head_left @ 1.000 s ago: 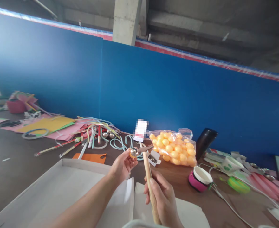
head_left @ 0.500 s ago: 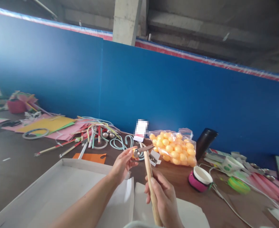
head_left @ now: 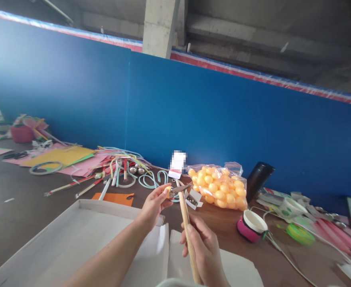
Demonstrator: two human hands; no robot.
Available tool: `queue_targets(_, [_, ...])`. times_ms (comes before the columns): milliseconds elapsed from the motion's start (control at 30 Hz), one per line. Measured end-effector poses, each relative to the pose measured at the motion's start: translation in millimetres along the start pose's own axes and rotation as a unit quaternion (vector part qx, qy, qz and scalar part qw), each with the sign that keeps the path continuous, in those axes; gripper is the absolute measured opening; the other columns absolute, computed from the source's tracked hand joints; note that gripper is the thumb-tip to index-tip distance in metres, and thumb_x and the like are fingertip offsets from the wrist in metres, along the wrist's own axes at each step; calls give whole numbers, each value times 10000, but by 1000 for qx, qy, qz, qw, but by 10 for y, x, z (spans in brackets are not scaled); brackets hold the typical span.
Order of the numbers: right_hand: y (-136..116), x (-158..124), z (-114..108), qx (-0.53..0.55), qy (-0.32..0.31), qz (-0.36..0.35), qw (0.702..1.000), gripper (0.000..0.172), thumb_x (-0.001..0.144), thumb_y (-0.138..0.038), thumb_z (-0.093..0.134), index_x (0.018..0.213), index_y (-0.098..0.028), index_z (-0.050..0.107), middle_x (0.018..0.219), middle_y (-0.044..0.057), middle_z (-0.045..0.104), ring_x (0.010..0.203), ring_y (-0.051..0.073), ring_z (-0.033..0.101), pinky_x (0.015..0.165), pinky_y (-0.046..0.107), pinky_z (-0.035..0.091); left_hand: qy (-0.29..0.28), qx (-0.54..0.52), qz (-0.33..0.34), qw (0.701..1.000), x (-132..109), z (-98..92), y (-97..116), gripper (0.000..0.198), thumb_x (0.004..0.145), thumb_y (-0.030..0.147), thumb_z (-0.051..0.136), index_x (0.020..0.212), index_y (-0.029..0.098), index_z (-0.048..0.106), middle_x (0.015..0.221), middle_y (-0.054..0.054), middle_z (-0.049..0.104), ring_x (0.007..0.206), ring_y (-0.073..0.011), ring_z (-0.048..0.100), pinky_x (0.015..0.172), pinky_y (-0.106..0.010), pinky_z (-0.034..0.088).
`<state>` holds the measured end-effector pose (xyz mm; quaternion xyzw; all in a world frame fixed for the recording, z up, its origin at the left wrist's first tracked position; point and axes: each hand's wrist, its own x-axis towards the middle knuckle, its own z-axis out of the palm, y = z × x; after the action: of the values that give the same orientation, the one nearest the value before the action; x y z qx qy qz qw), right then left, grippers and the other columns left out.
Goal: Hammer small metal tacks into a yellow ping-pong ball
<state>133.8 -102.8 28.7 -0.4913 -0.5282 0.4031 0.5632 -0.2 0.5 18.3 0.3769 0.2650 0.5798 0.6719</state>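
My left hand (head_left: pixel 155 205) pinches a small round thing (head_left: pixel 170 193), orange-yellow on the finger side and shiny silver on the side facing the hammer. Whether it is one piece or two I cannot tell. In my right hand (head_left: pixel 204 243) is a hammer (head_left: pixel 185 211) with a pale wooden handle and a dark, narrow, pointed metal head. The hand wraps round the handle's lower half, and the handle leans upright. One end of the hammer's head meets or overlaps the silver side; contact is unclear. Both hands are raised above the table near white card.
Behind lies a clear bag of orange balls (head_left: pixel 220 187), with a small open box (head_left: pixel 193 198) beside it. A pink-banded cup (head_left: pixel 251 226) and black cylinder (head_left: pixel 259 179) stand right. Left are a white tray (head_left: pixel 82 205), orange sheet (head_left: pixel 115 198), tubes and several silver balls (head_left: pixel 137 170).
The round thing has turned in my left fingers, so more orange and less silver shows. The hammer's head has shifted slightly left and down onto its silver side.
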Motion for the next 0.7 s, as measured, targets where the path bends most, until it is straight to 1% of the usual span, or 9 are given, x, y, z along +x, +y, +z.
queue_targets(100, [1,0,-5,7,-1,3,1000,380,808,-428,506,1046,-146,596,586,1,565,399,99,479,383,211,405,1,11,5,1000,1,2,-2,381,731,336,639,1072,167,609,964,-85,616,775,-154,609,669,-256,490])
queue_targets(267, [-20,-3,-27,4,-28,12,1000,373,824,-409,503,1080,-149,575,622,6,570,438,107,498,416,221,427,5,26,5,1000,5,-9,-10,379,741,351,625,1074,171,602,974,-76,608,781,-145,602,678,-252,487])
queue_targets(433, [-44,1,-8,-14,-15,26,999,374,813,-409,511,1066,-147,599,613,3,560,435,108,491,402,216,415,8,30,0,1000,31,-40,-44,392,744,368,621,1081,168,595,957,-72,608,783,-146,603,675,-251,491])
queue_targets(500, [-51,6,-10,-18,-21,32,999,371,816,-397,510,1081,-151,594,628,6,563,455,112,499,417,219,427,21,28,2,999,45,-55,-57,391,738,367,628,1071,165,597,942,-68,609,763,-138,602,656,-241,491])
queue_targets(600, [-29,28,-35,-36,0,39,999,371,822,-393,493,1090,-156,589,598,-4,561,430,106,490,417,215,426,47,17,3,999,59,-76,-59,394,728,368,639,1060,160,598,911,-65,615,729,-127,601,629,-231,493])
queue_targets(667, [23,51,-60,-68,19,54,996,366,816,-383,491,1085,-157,594,578,-6,560,418,112,490,392,212,415,63,7,5,998,64,-91,-47,399,723,370,643,1059,159,598,892,-64,619,727,-127,602,625,-232,497])
queue_targets(700, [61,63,-71,-91,18,65,994,361,811,-372,491,1083,-161,596,590,1,572,428,122,503,379,212,412,70,3,9,997,65,-98,-40,401,719,369,647,1057,160,598,883,-62,619,728,-127,602,622,-231,499])
